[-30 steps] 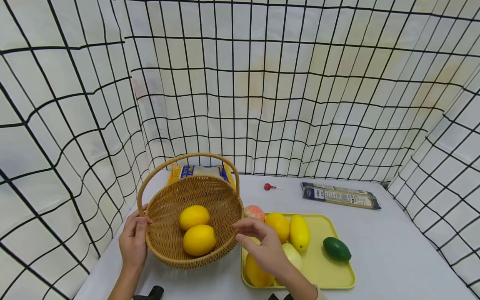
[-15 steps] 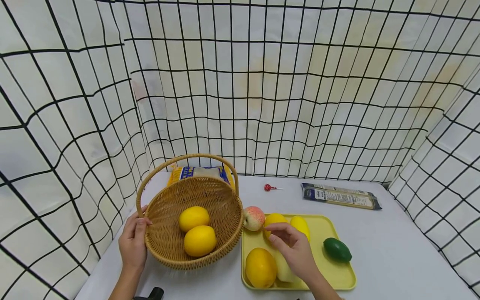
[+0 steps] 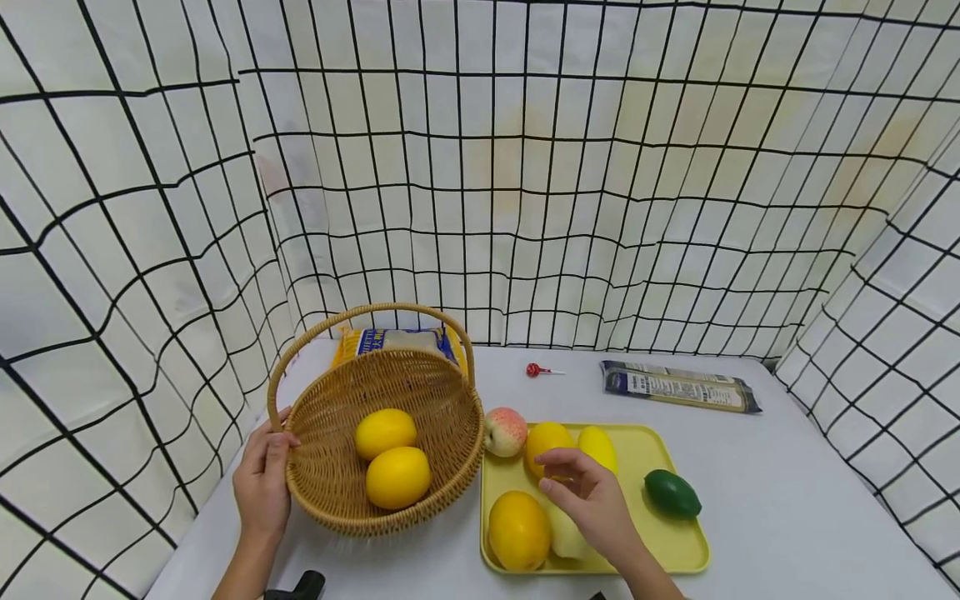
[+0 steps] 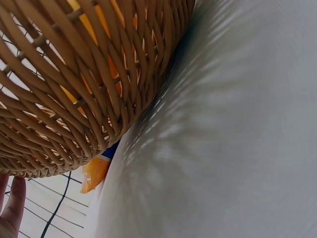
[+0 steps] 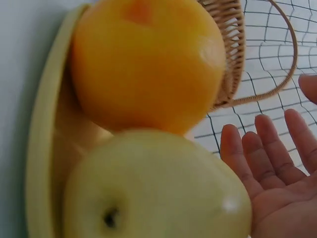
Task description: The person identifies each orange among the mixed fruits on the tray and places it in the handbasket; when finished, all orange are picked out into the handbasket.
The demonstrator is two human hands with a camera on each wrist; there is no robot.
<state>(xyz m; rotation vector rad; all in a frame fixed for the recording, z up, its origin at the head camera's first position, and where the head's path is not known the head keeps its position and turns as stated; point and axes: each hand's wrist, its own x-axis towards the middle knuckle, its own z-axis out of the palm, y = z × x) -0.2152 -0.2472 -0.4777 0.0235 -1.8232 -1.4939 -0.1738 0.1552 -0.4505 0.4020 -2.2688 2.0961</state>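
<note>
A wicker basket [image 3: 420, 375] with an arched handle tilts toward me on the left, two lemons [image 3: 398, 478] lying inside. My left hand [image 3: 261, 483] grips its left rim by the handle's base; in the left wrist view fingers show at the wicker's edge. Over the yellow tray [image 3: 667, 550] hovers my right hand [image 3: 592, 504], fingers relaxed and holding nothing. Beneath it lies a pale green pear-like fruit [image 5: 158, 188], partly hidden in the head view. Beside that sit a large orange-yellow fruit [image 3: 519, 531], an orange [image 3: 546, 443] and a long yellow fruit [image 3: 597, 446].
A peach [image 3: 506, 432] rests at the tray's back left corner, next to the basket. A dark green fruit [image 3: 672, 493] lies at the tray's right. Farther back are a red lollipop [image 3: 533, 370], a long noodle packet [image 3: 681, 387] and a yellow-blue bag [image 3: 348, 343]. Black netting [image 3: 492, 167] surrounds the table.
My right hand has moved from the basket's right rim to the right, over the tray, and stays there over the last half second. Left hand, basket and lemons hold their places.
</note>
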